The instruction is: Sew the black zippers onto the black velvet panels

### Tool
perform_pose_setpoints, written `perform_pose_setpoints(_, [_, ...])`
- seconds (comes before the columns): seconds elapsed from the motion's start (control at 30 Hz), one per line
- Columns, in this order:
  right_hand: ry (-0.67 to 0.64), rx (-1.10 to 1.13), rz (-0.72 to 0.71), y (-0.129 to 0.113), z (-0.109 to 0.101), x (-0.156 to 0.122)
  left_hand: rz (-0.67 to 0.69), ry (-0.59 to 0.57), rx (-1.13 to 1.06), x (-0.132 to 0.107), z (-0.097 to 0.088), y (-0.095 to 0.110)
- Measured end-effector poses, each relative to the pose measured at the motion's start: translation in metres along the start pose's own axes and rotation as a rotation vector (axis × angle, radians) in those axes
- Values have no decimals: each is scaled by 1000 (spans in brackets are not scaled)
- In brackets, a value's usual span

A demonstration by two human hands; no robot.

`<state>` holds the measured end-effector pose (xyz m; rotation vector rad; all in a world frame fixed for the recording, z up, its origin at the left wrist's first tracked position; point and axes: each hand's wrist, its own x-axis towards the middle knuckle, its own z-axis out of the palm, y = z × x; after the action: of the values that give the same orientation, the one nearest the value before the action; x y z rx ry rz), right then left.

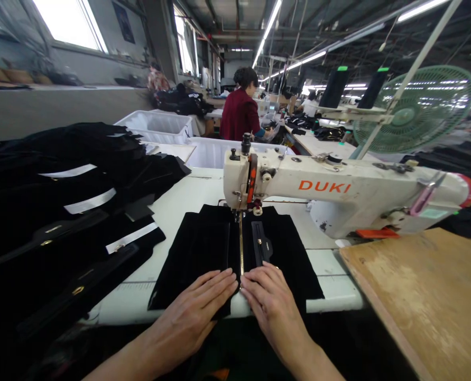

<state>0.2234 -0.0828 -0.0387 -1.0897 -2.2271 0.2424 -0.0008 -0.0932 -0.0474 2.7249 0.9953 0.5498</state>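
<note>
Two black fabric panels lie on the white machine bed, with a gold-toothed zipper running between them up to the needle area of the sewing machine. My left hand rests on the left panel, fingers stretched out and fingertips close to the zipper's near end. Just right of the zipper, my right hand lies on the other panel with fingers extended and slightly bent. Both thumbs are mostly hidden. Ahead of my right fingers sits a dark zipped pocket strip with a small gold pull.
Black fabric pieces with white strips are piled at left. A bare wooden board lies at right, below a green fan. Thread cones stand above the machine. Behind white bins, a person in dark red works.
</note>
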Motion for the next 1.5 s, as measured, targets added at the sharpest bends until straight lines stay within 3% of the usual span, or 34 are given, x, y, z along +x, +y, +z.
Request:
perform_pose_setpoints(0.27, [-59, 102, 12, 7, -5, 5, 10, -6, -66, 1, -1, -4])
perform_pose_setpoints(0.47, [-153, 130, 130, 12, -15, -8, 9, -74, -112, 5, -11, -7])
perform_pose_setpoints(0.63, [-134, 61, 67, 7, -14, -8, 11, -118, -97, 4, -11, -8])
perform_pose_setpoints(0.87, [-23, 66, -30, 8, -5, 6, 10, -126, -108, 13, -30, -8])
perform_pose_setpoints(1.0, [22, 36, -175, 17, 0, 13, 8, -130, -88, 20, -46, -8])
perform_pose_setpoints(1.13, [139, -62, -328, 31, 19, 13, 58, -139, -71, 28, -50, -15])
perform_pose_setpoints(1.3, [410, -37, -271, 44, 44, 22, 90, -32, -111, 38, -41, -33])
perform_pose_setpoints(1.43, [233, -76, -338, 52, 36, 37, 80, -64, -110, 46, -42, -45])
perform_pose_setpoints(1.5, [204, -71, -345, 55, 28, 45, 91, -81, -83, 50, -46, -49])
